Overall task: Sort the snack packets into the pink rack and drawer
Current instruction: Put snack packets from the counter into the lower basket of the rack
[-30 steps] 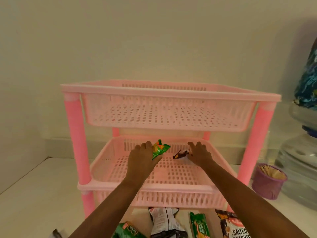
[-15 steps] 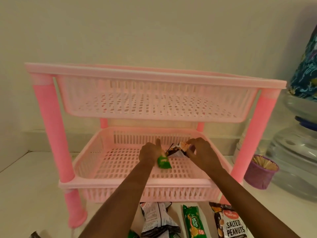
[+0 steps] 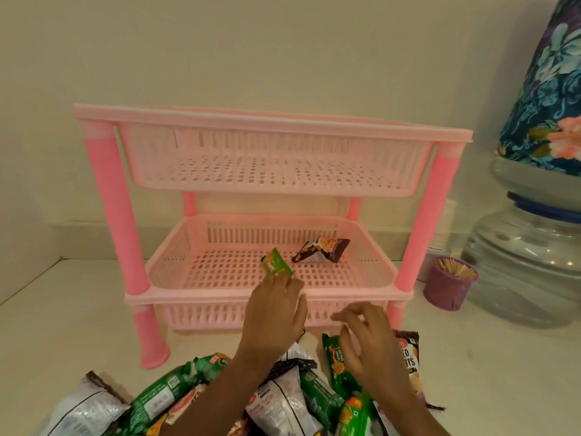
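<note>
The pink rack (image 3: pixel 113 196) has an empty top tray (image 3: pixel 273 127), a lower tray (image 3: pixel 176 256) and a drawer (image 3: pixel 204 314) under it. A brown snack packet (image 3: pixel 320 250) lies in the lower tray, toward the back right. My left hand (image 3: pixel 273 313) is at the tray's front rim and pinches a small green packet (image 3: pixel 276 265) that stands tilted over the tray floor. My right hand (image 3: pixel 367 338) hovers with spread fingers in front of the drawer, holding nothing. Under both arms lies a pile of packets: a green one (image 3: pixel 336 363), a peanut packet (image 3: pixel 410 357) and a silver one (image 3: pixel 85 407).
A purple cup of toothpicks (image 3: pixel 448 286) stands just right of the rack's front right leg. Beyond it is a large water jar (image 3: pixel 528 265) with a floral cover (image 3: pixel 547 105). A wall runs close behind the rack and along the left side.
My right hand has let go of the brown packet, which now lies in the lower tray, and has drawn back toward the pile. My left hand has also pulled back to the tray's front, green packet still in it.
</note>
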A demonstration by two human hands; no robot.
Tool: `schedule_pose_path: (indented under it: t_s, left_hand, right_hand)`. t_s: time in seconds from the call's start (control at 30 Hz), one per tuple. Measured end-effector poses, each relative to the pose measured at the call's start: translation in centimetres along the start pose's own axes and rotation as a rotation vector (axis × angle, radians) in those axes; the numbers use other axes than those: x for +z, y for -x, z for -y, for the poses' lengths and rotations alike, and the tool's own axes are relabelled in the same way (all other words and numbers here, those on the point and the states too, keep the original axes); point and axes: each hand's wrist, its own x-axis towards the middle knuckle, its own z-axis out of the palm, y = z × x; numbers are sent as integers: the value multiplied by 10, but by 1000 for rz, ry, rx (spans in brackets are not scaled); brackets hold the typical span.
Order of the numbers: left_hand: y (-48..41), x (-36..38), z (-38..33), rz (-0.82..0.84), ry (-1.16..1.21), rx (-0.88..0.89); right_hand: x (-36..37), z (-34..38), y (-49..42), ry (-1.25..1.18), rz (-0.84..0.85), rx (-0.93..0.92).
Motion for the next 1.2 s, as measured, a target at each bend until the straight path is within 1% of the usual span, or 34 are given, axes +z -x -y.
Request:
schedule_pose_path:
  t_s: [0.1, 0.17, 0.2, 0.27, 0.3, 0.37, 0.4, 0.53, 0.67, 0.83, 0.93, 1.03, 1.1, 1.2]
  left_hand:
    - [25, 0, 0, -29, -46, 92]
    - [37, 1, -2, 11, -70, 124]
    - [42, 1, -4, 84, -73, 86]
    - [48, 6, -7, 313, -85, -97]
    - [51, 12, -6, 397, -109, -184]
    - [54, 23, -3, 509, -151, -313]
    - [54, 24, -2, 538, -135, -376]
    - [49, 31, -3, 568, 70, -587]
    - [41, 33, -8, 651, 132, -691]
    - [33, 29, -6, 726, 242, -769]
    - [33, 26, -2, 750, 303, -789]
    - [32, 23, 3, 750, 376, -817]
    - [31, 19, 5, 753, 432, -825]
    - [29, 11, 4, 769, 526, -828]
  right_hand:
    - [8, 2, 20, 2, 157, 33]
    - [19, 0, 25, 61, 265, 97]
    - [26, -3, 27, 74, 339, 148]
    - [31, -5, 27, 102, 489, 245]
    - [33, -5, 26, 112, 546, 278]
    - [36, -4, 23, 143, 643, 331]
    - [38, -3, 22, 157, 676, 349]
    - [43, -2, 18, 189, 752, 338]
    - [42, -3, 18, 150, 731, 371]
    - [28, 7, 13, 116, 602, 301]
    - [3, 15, -2, 16, 582, 266]
    - [-30, 19, -30, -148, 546, 234]
    - [-46, 19, -49, -222, 490, 220]
    - [-48, 9, -77, -178, 332, 202]
